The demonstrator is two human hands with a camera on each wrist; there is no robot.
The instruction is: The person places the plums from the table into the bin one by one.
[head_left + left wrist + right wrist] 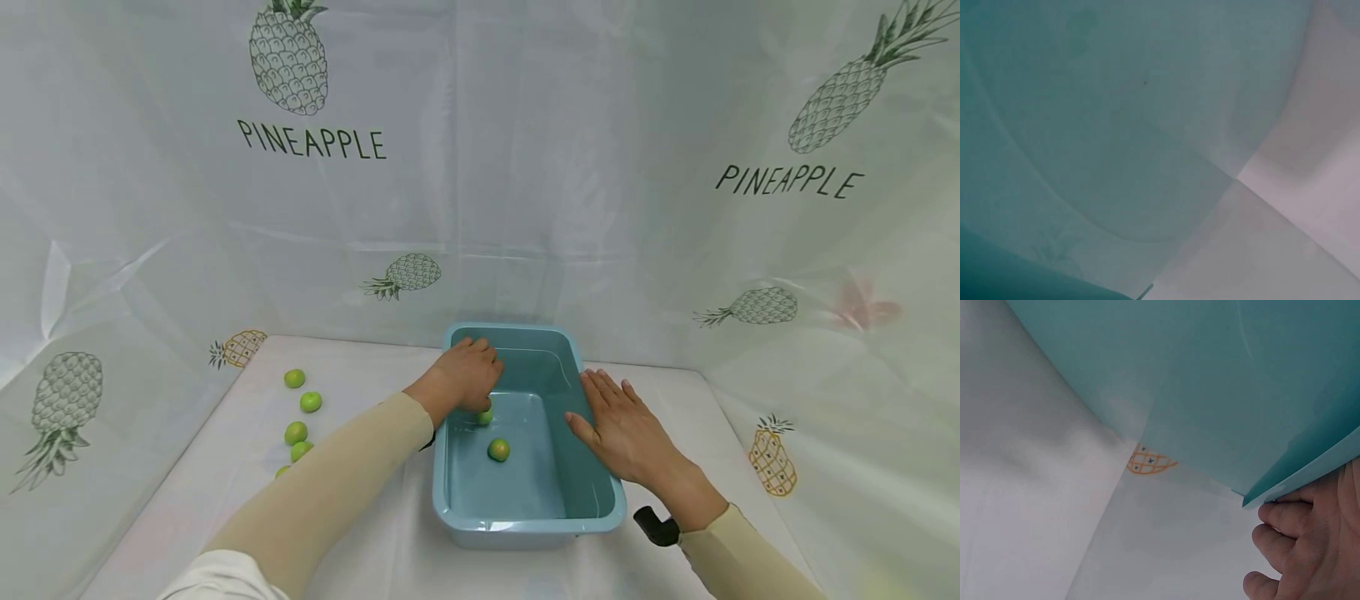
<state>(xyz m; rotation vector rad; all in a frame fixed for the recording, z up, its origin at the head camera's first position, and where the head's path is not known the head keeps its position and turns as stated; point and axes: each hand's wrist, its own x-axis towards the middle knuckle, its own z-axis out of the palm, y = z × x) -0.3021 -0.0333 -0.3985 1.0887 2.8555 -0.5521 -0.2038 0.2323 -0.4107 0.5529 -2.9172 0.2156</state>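
Observation:
A blue-green plastic basin [530, 526] stands on the covered table. My left hand [462, 377] reaches over its left rim, palm down, fingers loosely bent and thumb apart from them. Just below that thumb is a small green lime-like fruit [485, 417], partly covered by it. Another green fruit [498, 450], tinged yellow-brown, lies on the basin floor. My right hand [628, 429] rests along the right rim with its fingers extended. In the right wrist view, those fingers [1285, 519] lie right under the basin's lip [1310, 467]. The left wrist view shows only basin wall and cloth.
Several more green fruits [296, 432] lie in a loose line on the table's left side, the nearest partly hidden by my left sleeve [330, 479]. A pale sheet printed with pineapples [288, 62] hangs behind and along both sides. White cloth [375, 371] covers the table.

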